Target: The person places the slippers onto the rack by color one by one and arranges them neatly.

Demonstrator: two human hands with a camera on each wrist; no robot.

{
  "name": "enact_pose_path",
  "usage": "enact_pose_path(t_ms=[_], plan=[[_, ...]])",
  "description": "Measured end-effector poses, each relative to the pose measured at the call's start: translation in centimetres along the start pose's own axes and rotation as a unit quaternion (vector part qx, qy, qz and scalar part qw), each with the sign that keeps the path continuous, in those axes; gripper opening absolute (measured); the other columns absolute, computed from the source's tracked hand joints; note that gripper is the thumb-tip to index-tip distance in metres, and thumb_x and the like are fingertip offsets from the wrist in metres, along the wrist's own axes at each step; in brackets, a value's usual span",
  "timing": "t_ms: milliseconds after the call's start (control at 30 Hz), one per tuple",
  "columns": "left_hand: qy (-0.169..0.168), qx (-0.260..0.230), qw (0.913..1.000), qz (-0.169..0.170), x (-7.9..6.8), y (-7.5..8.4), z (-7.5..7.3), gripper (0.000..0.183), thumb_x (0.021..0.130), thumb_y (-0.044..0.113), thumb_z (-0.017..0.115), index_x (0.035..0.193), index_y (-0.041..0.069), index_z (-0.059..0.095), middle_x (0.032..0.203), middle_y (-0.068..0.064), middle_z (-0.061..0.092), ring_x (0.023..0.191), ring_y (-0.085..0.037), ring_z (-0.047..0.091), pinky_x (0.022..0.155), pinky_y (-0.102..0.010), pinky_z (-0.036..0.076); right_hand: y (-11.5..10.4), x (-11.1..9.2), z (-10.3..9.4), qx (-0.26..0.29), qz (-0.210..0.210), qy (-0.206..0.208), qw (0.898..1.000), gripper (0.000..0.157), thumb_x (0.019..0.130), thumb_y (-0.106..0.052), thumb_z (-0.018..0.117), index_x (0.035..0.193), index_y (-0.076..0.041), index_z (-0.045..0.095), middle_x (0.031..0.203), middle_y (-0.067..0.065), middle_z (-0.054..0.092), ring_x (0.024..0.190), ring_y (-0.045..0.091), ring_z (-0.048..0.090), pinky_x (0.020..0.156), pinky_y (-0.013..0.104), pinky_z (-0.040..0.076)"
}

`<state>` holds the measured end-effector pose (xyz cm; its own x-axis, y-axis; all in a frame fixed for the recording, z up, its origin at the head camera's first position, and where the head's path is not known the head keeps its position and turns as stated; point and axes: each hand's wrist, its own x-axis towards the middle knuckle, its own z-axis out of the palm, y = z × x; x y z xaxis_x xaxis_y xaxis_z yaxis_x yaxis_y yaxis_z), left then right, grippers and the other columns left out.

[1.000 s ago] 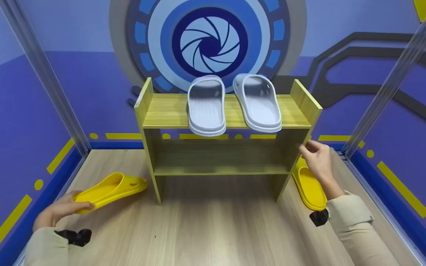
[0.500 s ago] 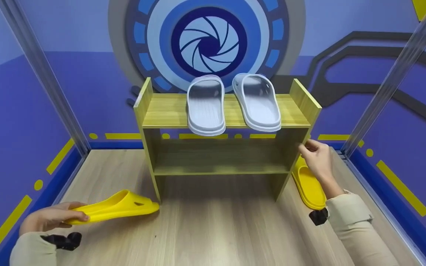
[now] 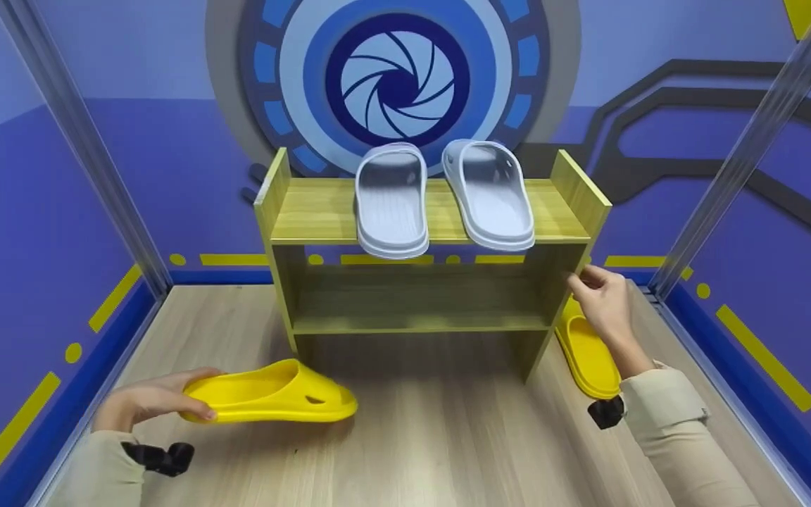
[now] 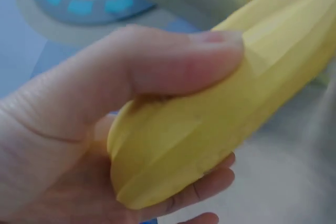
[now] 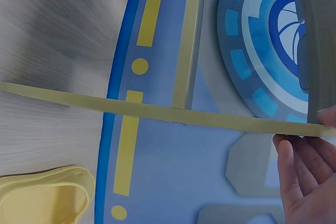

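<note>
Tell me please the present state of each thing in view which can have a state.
Shoe rack, upright on the table
Held yellow slipper, off the table, toe pointing right
Left hand, gripping that slipper near its heel
Right hand, pinching the rack's right side panel
Other yellow slipper, sole down on the table, partly hidden by the right hand
Two grey slippers, sole down on the top shelf, side by side, apart

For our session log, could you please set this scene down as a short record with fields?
left hand: holds a yellow slipper by its heel end
held slipper's toe: points right, in front of the shoe rack
right hand: grips the front edge of the rack's right side
top shelf: two pale slippers, side by side, heels toward the front
other yellow slipper: on the table, right of the rack
</note>
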<state>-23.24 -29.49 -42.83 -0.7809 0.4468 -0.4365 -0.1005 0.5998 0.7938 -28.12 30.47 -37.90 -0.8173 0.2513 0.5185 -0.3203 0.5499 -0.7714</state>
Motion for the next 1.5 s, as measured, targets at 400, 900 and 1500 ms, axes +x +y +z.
enact_pose_path(t_ms=[400,900,1500], plan=[[-0.018,0.004,0.998,0.06,2.0,3.0,1.9,0.08,0.074,0.017,0.07,0.136,0.0,0.023,0.101,-0.01,0.046,0.087,-0.024,0.043,0.075,-0.038,0.032,-0.1,0.0,0.0,-0.002,0.0,-0.002,1.0,0.015,0.08,-0.011,0.062,0.088,0.002,0.067,0.076,0.011,0.063,0.061,0.009,0.056,0.054,0.017,0.045],[-0.026,0.01,0.9831,0.181,3.4,5.5,3.8,0.081,0.073,0.016,0.071,0.138,0.008,0.024,0.12,-0.013,0.04,0.097,-0.027,0.041,0.08,-0.04,0.032,0.0,0.0,0.0,-0.005,0.013,-0.002,1.0,0.018,0.081,-0.014,0.063,0.086,0.002,0.067,0.075,0.011,0.063,0.062,0.016,0.057,0.055,0.017,0.045],[0.2,0.005,0.9604,0.194,6.0,6.8,7.0,0.085,0.067,0.027,0.076,0.137,0.014,0.028,0.124,-0.008,0.035,0.101,-0.024,0.04,0.084,-0.041,0.031,-0.1,0.0,0.0,-0.015,0.014,-0.005,1.0,0.019,0.081,-0.013,0.062,0.09,0.002,0.067,0.079,0.013,0.063,0.063,0.012,0.057,0.056,0.016,0.045]])
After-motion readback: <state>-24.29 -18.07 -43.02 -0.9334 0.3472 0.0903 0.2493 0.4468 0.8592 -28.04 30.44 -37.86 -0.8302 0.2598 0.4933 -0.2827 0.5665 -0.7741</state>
